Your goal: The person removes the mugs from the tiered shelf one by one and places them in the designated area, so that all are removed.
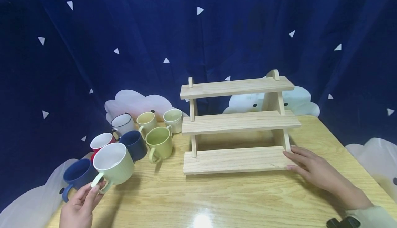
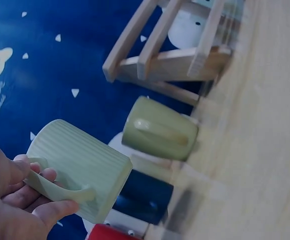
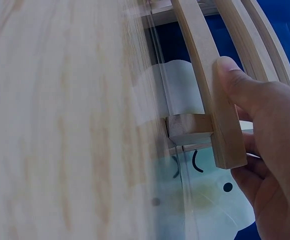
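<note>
My left hand (image 1: 80, 204) pinches the handle of a pale green ribbed mug (image 1: 115, 166), white inside, lifted above the table at the left. In the left wrist view the thumb and fingers are around that handle. A three-tier wooden display shelf (image 1: 235, 161) stands toward the right. My right hand (image 1: 316, 167) grips the right end of its lowest board, with the thumb (image 3: 230, 67) on the front edge and the fingers partly hidden behind the board. Closest to the held mug are a blue mug (image 1: 79, 171), a red mug (image 1: 102, 141) and a dark navy mug (image 1: 136, 147).
An olive green mug (image 1: 161, 145), a yellow mug (image 1: 146, 120), a pale green mug (image 1: 173, 119) and a white mug with a dark rim (image 1: 123, 124) stand left of the shelf. A dark blue curtain (image 1: 161, 31) hangs behind the wooden table (image 1: 217, 197).
</note>
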`<state>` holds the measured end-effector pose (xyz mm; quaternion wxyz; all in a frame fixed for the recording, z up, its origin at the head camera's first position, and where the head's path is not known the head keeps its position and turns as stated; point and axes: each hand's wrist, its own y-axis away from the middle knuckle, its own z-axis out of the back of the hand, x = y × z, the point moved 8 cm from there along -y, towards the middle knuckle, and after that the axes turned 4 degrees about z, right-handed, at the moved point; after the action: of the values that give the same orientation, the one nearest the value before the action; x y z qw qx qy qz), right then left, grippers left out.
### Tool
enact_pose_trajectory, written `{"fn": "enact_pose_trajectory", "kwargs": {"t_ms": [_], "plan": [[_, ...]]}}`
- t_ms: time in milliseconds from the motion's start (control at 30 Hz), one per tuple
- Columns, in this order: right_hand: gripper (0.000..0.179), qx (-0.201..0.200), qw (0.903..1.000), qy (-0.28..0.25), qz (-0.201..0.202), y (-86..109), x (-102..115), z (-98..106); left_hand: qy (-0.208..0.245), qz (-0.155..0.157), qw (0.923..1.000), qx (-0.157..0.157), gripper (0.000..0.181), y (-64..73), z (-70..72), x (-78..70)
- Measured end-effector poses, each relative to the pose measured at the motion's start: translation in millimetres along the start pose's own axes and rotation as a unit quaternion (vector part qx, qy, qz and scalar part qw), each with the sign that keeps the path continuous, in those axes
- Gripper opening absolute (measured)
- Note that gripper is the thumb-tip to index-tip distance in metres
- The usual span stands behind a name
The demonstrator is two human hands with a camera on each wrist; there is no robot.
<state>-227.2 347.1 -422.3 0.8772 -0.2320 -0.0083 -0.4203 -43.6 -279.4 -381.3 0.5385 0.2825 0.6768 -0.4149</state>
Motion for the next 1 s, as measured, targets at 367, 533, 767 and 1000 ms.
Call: {"fn": "enact_pose_trajectory", "kwargs": {"t_ms": [367, 533, 767, 1000], "plan": [[0.052, -0.005, 1.0, 0.002, 0.002, 0.1, 0.5, -0.3, 0.031, 0.004, 0.9991, -0.029, 0.024, 7.9, 23.0, 27.1], [0.052, -0.004, 1.0, 0.001, 0.001, 0.4, 0.6, -0.6, 0.067, -0.013, 0.9975, -0.017, 0.026, 8.4, 29.0, 37.0], [0.053, -0.004, 1.0, 0.004, 0.004, 0.7, 0.4, -0.3, 0.051, -0.03, 0.9981, 0.019, 0.026, 6.2, 33.2, 48.5], [0.052, -0.007, 0.9999, 0.006, 0.005, -0.3, 1.4, 0.3, 0.013, -0.007, 0.9996, 0.026, 0.027, 3.3, 36.9, 60.1]]}}
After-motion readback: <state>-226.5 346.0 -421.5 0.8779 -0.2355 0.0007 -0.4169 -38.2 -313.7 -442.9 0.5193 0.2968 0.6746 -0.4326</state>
